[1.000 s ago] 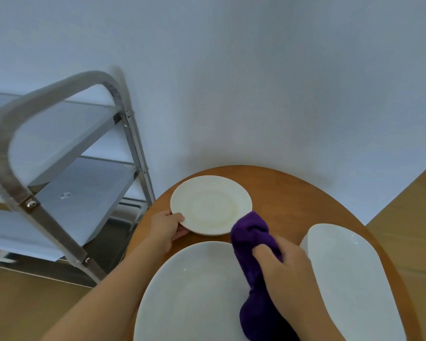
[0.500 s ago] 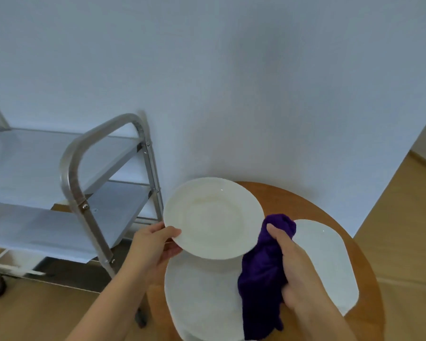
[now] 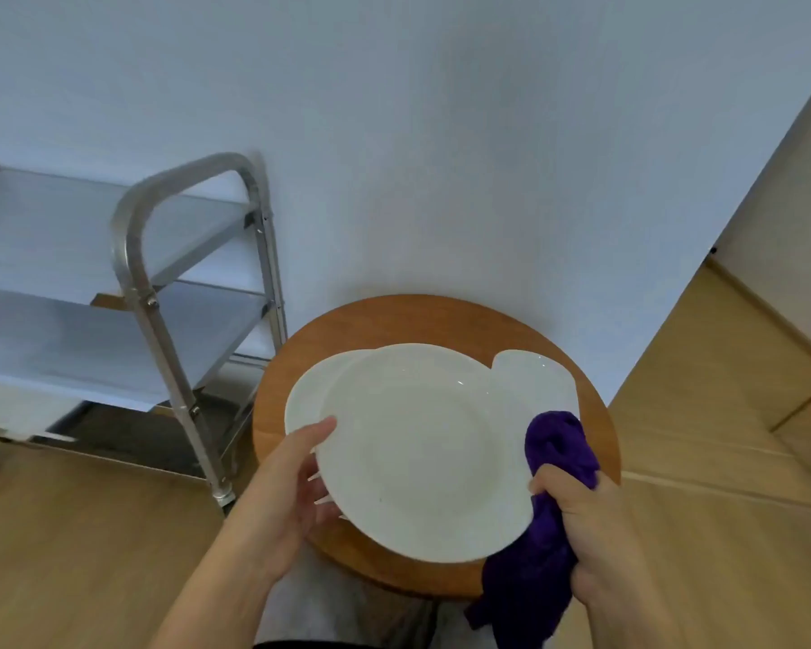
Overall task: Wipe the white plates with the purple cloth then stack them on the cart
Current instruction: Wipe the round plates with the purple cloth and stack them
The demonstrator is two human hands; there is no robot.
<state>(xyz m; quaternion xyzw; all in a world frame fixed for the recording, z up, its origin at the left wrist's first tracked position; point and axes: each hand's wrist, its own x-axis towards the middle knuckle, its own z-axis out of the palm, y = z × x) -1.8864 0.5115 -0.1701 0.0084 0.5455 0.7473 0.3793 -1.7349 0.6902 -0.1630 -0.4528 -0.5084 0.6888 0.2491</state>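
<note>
- The left hand (image 3: 287, 489) grips a round white plate (image 3: 422, 454) by its left rim, thumb on top and fingers beneath, holding it tilted above the table (image 3: 413, 316).
- The right hand (image 3: 586, 531) is curled tight around the purple cloth (image 3: 546, 522), which touches the plate's right edge.
- Two more plates lie on the table, largely hidden: one (image 3: 303, 398) showing at the left, one (image 3: 537, 379) at the right.
- The cart (image 3: 146, 283) stands just left of the table, by the wall (image 3: 441, 133).
</note>
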